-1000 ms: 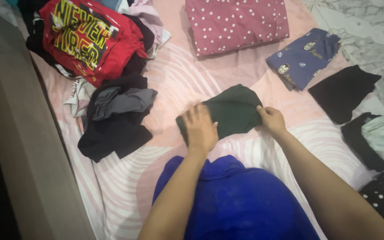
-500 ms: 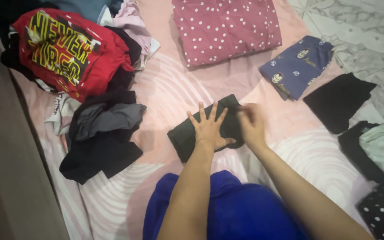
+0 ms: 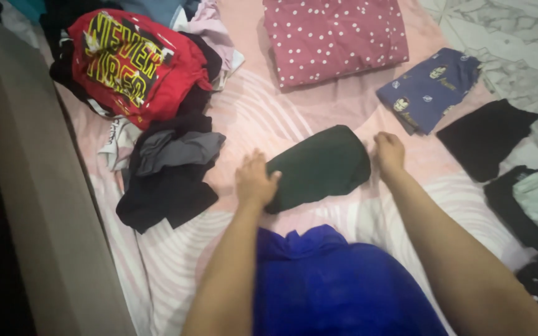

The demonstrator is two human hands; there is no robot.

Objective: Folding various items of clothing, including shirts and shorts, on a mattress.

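Hands are placed at either end of a folded dark green garment (image 3: 317, 167) at the centre of the frame. The left hand (image 3: 255, 182) is laid flat, fingers together, against the garment's lower left edge; the right hand (image 3: 389, 151) is loosely curled, touching its right end. Soft, matte cloth is seen, folded into a rounded rectangle on a pink swirled sheet (image 3: 244, 112). A maroon dotted fold (image 3: 334, 37) lies at upper centre.

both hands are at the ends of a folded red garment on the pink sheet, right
Not quite: the folded garment is dark green, not red, as the head view shows. The left hand and right hand are at its ends on the pink sheet.
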